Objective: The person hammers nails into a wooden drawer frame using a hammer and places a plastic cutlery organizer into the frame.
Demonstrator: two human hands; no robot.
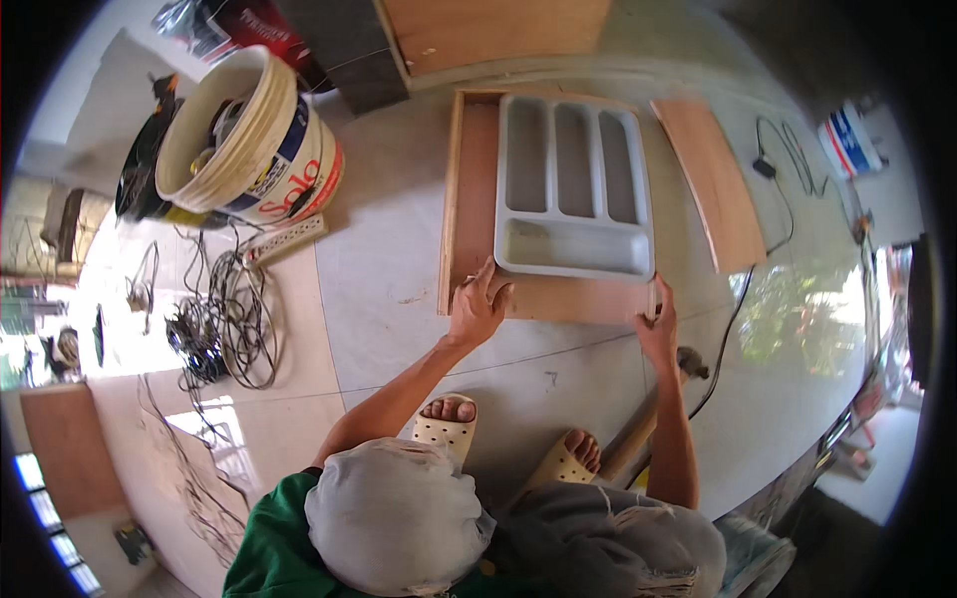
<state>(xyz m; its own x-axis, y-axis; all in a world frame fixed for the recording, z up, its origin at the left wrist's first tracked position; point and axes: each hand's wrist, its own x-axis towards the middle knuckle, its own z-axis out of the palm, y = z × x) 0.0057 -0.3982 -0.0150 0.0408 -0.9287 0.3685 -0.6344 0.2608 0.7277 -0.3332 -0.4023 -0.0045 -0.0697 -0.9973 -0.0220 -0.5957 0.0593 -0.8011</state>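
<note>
- Grey four-compartment cutlery tray [573,214] sits in a shallow wooden drawer box [477,199], shoved toward the far right. Bare drawer bottom shows in a strip along the left and another along the near side.
- Three long slots point away from the person, one wide slot lies across the near end. All four look bare.
- Left hand [478,307]: fingers extended to the tray's near left corner, thumb spread off to the side, not wrapped around anything. Reads as a light steer or a position check.
- Right hand [658,324]: fingers bent at the near right corner, where tray and drawer side meet. Can't tell if it grips the tray, the wood or both (fingers hide the contact).
- One hand per near corner probably gives control over the tray's angle and its offset from the drawer sides.
- Tray relative to hands: directly beyond both, its near edge spanning the gap between them, the corners at the fingertips.
- Drawer lies flat on the tile floor [389,219] just ahead of the sandals [447,437], likely for easy reach from a seat or crouch.
- Loose wooden panel [710,184] lies right of the drawer, apart from it. White bucket [309,164], power strip [289,239] and tangled cable [234,329] are off to the left, clear of both arms.
</note>
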